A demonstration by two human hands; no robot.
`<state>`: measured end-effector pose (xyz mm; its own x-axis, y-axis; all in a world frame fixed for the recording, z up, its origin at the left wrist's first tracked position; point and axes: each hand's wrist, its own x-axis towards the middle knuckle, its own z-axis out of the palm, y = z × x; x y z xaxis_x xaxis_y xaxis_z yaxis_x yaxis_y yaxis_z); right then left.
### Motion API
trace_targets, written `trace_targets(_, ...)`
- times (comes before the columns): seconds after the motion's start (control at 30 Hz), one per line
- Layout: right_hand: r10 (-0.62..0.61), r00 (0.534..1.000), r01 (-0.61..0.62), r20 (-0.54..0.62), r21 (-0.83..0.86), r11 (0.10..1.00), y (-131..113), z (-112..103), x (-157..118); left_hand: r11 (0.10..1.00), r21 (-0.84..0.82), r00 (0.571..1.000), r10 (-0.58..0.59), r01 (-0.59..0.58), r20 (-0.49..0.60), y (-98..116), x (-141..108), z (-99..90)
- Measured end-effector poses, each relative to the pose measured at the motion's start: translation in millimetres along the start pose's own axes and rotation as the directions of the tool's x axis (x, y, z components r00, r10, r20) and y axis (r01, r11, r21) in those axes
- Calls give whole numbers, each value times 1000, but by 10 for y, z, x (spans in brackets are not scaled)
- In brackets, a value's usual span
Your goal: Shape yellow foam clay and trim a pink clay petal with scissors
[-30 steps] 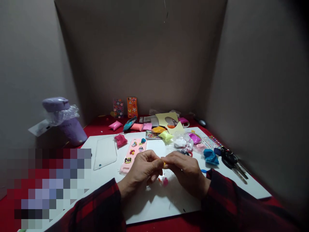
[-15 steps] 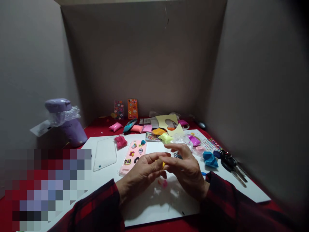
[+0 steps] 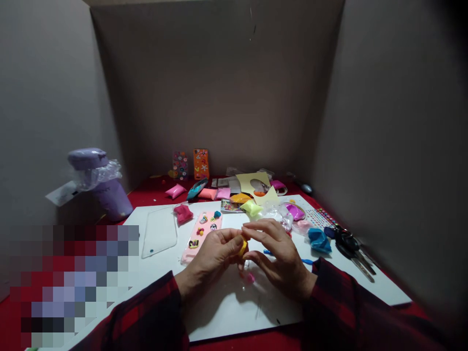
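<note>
While the left hand (image 3: 219,249) pinched a yellow lump (image 3: 243,247) above the white board (image 3: 223,317), well in from its near edge, the right hand (image 3: 276,251) had parted thumb from fingers, baring more yellow; support now seemed to rest with the left alone.

Left sleeve (image 3: 146,309) and right sleeve (image 3: 340,297) worn long, patterned in red-and-black plaid, partly darkened by shadow. Left hand (image 3: 215,251) and right hand (image 3: 281,253) uncovered beyond cuffs (image 3: 174,292).
</note>
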<state>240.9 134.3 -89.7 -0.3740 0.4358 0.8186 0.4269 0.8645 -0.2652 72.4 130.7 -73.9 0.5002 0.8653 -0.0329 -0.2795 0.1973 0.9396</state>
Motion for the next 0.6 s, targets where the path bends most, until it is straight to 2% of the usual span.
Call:
trace_targets(0.17,-21,1000,20,23,24,999,-19,-4,-7,994,97,996,56,-49,-69,-30,9,-9)
trace_targets(0.37,-29,1000,28,8,46,999,-34,-10,-7,993,104,990,64,-51,-127,-77,26,-8)
trace_targets(0.6,14,1000,-14,0,-11,1000,-10,4,-11,999,30,996,30,-28,-83,-45,0,54)
